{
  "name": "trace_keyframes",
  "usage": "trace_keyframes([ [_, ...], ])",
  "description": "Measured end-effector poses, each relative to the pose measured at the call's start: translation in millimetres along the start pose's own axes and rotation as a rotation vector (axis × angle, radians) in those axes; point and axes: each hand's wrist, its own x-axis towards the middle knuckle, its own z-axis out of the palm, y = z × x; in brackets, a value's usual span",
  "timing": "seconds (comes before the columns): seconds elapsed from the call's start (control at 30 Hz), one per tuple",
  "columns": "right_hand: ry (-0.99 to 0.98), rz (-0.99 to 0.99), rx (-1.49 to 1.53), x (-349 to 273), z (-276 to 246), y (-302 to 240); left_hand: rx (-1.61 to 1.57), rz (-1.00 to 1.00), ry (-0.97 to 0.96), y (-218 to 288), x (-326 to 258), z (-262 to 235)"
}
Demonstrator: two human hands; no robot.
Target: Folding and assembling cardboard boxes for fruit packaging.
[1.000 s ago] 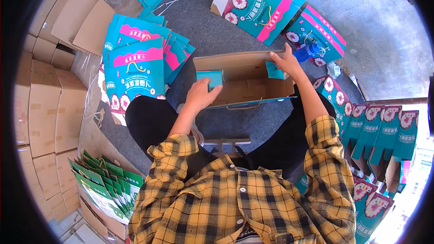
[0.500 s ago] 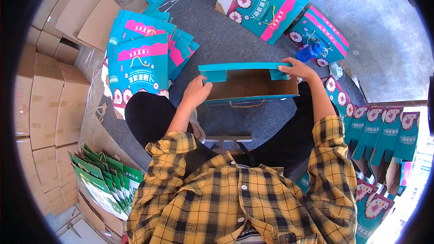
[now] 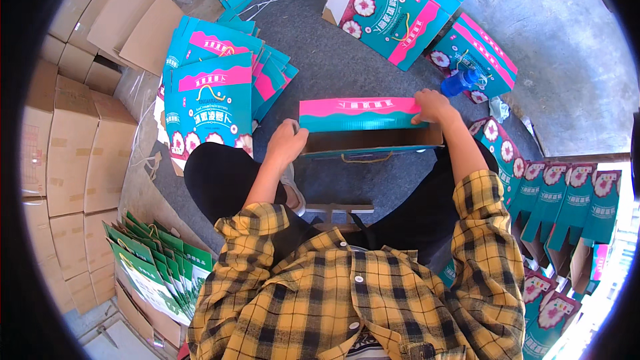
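In front of me, between my knees, is a teal and pink cardboard carton (image 3: 360, 120). Its top flap is partly folded down, and the brown inside shows through a gap below it. A yellow cord handle (image 3: 367, 159) hangs on the side facing me. My left hand (image 3: 285, 143) grips the carton's left end, its fingers curled at the corner. At the right end my right hand (image 3: 433, 105) pinches the flap's corner, thumb underneath and fingers on top.
Flat teal cartons (image 3: 213, 103) lie stacked at left, with another stack (image 3: 393, 10) at the far side. A blue bottle (image 3: 460, 83) stands at right. Several assembled cartons (image 3: 563, 193) line the right. Brown boxes (image 3: 73, 147) and green bags (image 3: 157, 263) are at left.
The carton's top flap has swung down toward me, so its pink and teal face now shows and the opening is narrower. Both hands stay at the carton's ends.
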Motion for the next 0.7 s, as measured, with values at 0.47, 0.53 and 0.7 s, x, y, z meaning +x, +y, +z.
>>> trace_keyframes([
  [0.47,0.003,-0.072,-0.083,8.5,15.9,-32.1,-0.043,0.276,0.006,-36.7,25.0,36.2],
  [0.53,0.014,-0.074,-0.088,8.3,18.1,-33.5,0.044,0.234,0.066,-38.9,23.6,42.3],
  [0.7,0.087,-0.073,-0.055,2.6,24.4,-30.9,0.190,0.062,-0.094,-24.2,18.4,39.7],
])
